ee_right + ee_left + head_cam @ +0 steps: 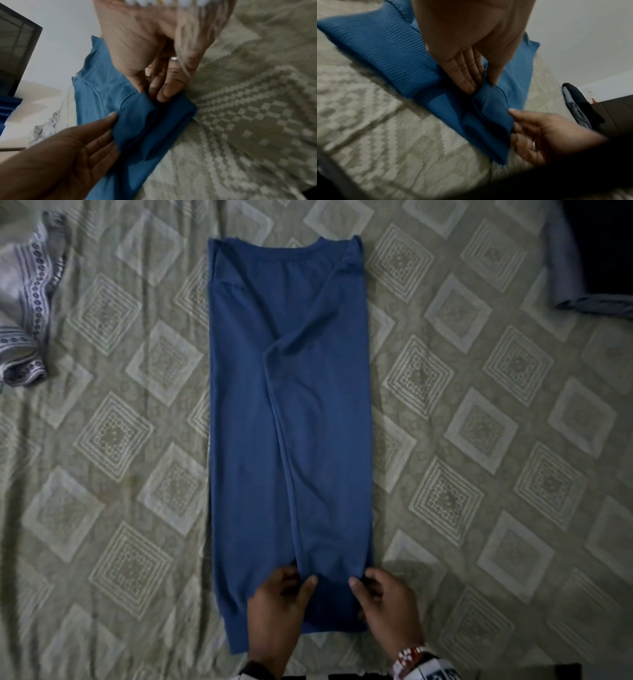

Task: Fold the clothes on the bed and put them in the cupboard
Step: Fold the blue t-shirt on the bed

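Observation:
A blue long shirt (291,405) lies on the bed folded into a narrow strip, collar at the far end and ribbed hem toward me. My left hand (298,577) pinches the near end of the top flap between thumb and fingers (471,81). Just to its right, my right hand (363,578) pinches the same flap's right edge, thumb on top and fingers (163,93) beneath. In the left wrist view the ribbed hem (388,54) lies flat on the bed while the pinched flap stands slightly raised.
The patterned beige bedspread (120,440) stretches on all sides. A crumpled white patterned cloth (27,302) lies at the far left. Grey-blue folded fabric (575,268) beside something dark sits at the far right corner. A dark frame (15,54) stands by the white wall.

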